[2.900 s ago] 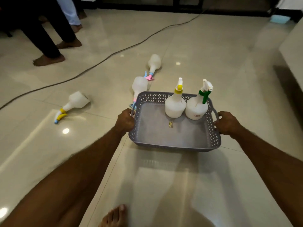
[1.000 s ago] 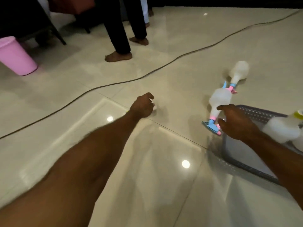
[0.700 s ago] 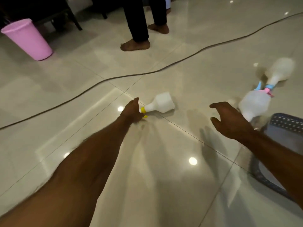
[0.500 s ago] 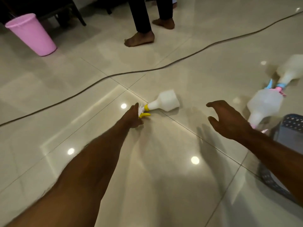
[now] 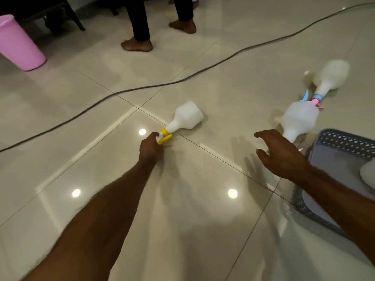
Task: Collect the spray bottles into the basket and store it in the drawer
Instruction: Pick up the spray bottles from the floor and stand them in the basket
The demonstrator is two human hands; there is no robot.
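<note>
The left hand (image 5: 151,148) curls round the spray head of the white plastic bottle with the yellow trigger (image 5: 183,121), which lies on its side on the glossy tiled floor (image 5: 182,209). The right hand (image 5: 281,154) hovers loose-fingered, holding nothing, beside the grey perforated basket (image 5: 345,141). Advice: lift by the neck, not the trigger, then set it upright in the basket.

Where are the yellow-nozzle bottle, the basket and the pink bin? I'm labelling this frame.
yellow-nozzle bottle (image 5: 187,117), head view, on its white body
basket (image 5: 345,139), head view, on its perforated far rim
pink bin (image 5: 19,45), head view, on its side wall
</note>
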